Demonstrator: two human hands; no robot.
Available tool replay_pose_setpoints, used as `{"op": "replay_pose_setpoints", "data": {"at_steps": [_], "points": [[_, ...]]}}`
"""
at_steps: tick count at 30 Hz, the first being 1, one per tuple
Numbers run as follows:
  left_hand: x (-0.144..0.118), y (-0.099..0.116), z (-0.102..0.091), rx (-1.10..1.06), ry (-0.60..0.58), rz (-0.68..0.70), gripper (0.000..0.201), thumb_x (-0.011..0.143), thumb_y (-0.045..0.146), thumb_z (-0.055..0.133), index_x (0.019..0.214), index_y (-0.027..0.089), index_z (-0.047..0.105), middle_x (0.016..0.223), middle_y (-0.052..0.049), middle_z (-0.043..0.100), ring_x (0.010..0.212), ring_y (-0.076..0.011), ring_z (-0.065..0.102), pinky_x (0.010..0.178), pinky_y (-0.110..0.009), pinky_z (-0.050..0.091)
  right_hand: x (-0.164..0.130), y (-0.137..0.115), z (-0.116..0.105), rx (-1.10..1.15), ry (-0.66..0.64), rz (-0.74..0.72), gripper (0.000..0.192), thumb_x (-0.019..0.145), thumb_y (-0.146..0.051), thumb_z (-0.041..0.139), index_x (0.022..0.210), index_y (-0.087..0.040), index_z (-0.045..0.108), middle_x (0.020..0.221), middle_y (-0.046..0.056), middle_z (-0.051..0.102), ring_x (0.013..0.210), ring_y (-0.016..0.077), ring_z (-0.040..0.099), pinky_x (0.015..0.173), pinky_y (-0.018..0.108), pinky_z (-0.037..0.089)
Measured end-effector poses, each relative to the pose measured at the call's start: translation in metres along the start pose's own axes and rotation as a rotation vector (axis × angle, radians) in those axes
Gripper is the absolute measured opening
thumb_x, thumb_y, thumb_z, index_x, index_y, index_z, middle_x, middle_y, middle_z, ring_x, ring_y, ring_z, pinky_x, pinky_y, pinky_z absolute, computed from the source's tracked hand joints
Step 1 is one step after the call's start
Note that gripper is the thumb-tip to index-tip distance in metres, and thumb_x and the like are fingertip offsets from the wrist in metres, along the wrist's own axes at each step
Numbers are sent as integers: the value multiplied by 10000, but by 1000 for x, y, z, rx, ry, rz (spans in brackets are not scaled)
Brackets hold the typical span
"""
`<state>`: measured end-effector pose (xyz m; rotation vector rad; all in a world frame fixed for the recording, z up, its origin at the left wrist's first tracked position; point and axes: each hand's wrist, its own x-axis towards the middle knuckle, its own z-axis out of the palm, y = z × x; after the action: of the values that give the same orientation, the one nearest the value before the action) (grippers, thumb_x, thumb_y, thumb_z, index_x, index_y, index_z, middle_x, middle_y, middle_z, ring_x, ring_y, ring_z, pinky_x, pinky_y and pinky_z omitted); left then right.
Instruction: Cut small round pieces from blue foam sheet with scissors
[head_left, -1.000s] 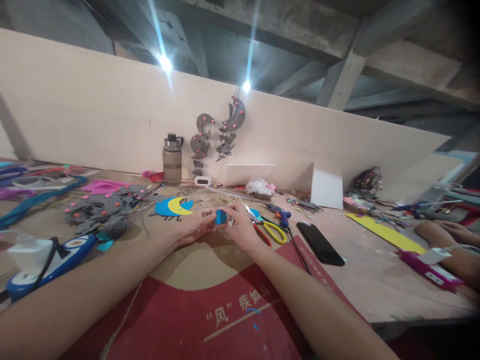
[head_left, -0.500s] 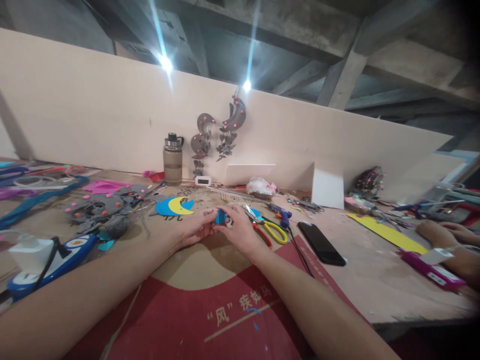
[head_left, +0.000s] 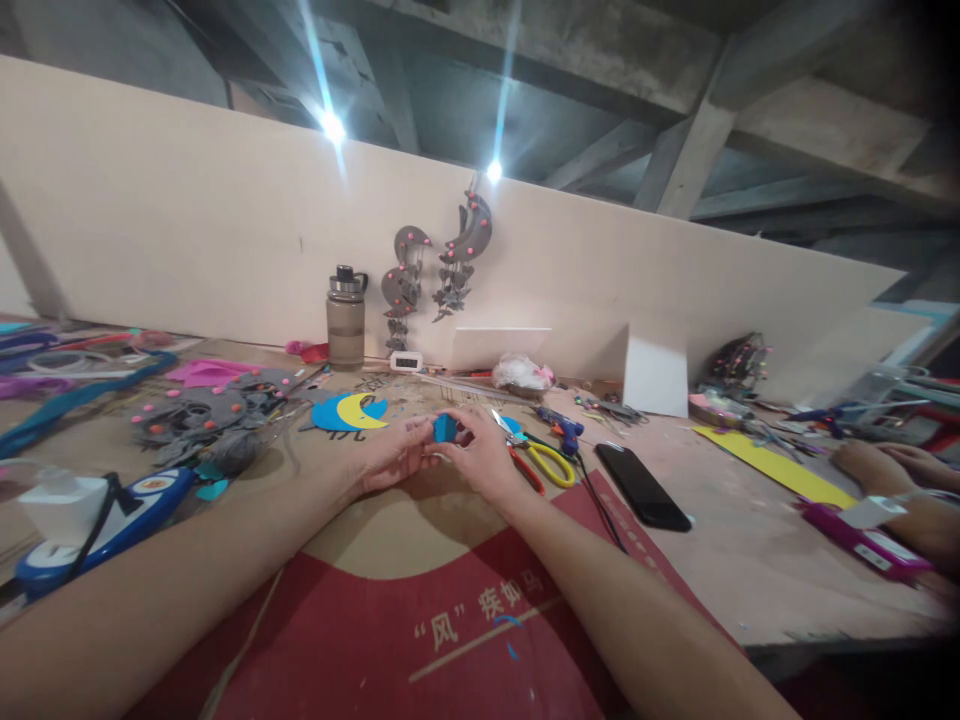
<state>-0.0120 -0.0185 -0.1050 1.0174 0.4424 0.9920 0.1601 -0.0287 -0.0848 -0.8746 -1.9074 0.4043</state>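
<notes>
Between both hands, above the red and brown cardboard [head_left: 360, 630], is a small blue piece [head_left: 445, 429] that looks like felt or foam sheet. My left hand [head_left: 397, 455] pinches its left side, and my right hand [head_left: 480, 450] grips its right side with thumb and fingers. Just beyond my left hand lie a blue cutout [head_left: 327, 413] and a yellow crescent [head_left: 349, 408] on top of it. Scissors [head_left: 551, 464] with yellow and red handles rest right of my right hand, beside a blue glue gun [head_left: 568, 430].
A black phone [head_left: 643, 487] lies to the right. Grey felt crescents with pink balls [head_left: 202, 415] and a blue power strip [head_left: 150, 510] are at left. A water bottle [head_left: 346, 320] stands at the back. Another person's arm [head_left: 900, 500] rests at far right near a magenta power strip [head_left: 862, 540].
The blue piece has turned slightly between my fingers and shows more of its face. My right hand's fingers have shifted a little; the other things stay where they were.
</notes>
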Motion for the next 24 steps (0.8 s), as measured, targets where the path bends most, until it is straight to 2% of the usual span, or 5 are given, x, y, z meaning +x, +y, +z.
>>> {"op": "replay_pose_setpoints", "data": {"at_steps": [5,10,14,21,24], "points": [[1,-1,-1,27,23,14,343,716,322,820,978,148,684,943,-74,702,724,-112,632,649,-209,508,0,-1,-1,-35,-26,-26,342,752,-172,744,1087,-222,699,1066,72,634,956,209,594,860,364,510],[-1,0,0,36,-4,11,386,697,296,840,1013,147,676,963,-75,697,740,-106,628,671,-205,493,-2,-3,-2,-74,-47,-55,363,746,-98,725,1082,-230,693,1048,62,628,993,215,575,899,366,486],[-4,3,7,35,32,-5,393,682,272,849,1007,136,675,958,-80,698,715,-101,618,660,-211,475,-2,-2,-2,-83,-55,-50,391,725,-75,731,1085,-223,693,1058,66,619,1010,219,568,912,370,480],[-2,1,5,27,30,24,322,705,293,832,937,138,672,882,-52,672,705,-106,616,653,-212,483,-4,-3,0,-103,-26,-29,549,724,-129,774,1241,-227,618,1128,86,593,1040,229,560,958,397,470],[0,-1,1,24,29,37,309,733,291,811,966,141,674,913,-60,679,721,-103,621,664,-204,496,-3,-2,0,-114,-23,-45,476,744,-152,768,1200,-213,646,1114,91,600,1043,230,563,950,394,475]]}}
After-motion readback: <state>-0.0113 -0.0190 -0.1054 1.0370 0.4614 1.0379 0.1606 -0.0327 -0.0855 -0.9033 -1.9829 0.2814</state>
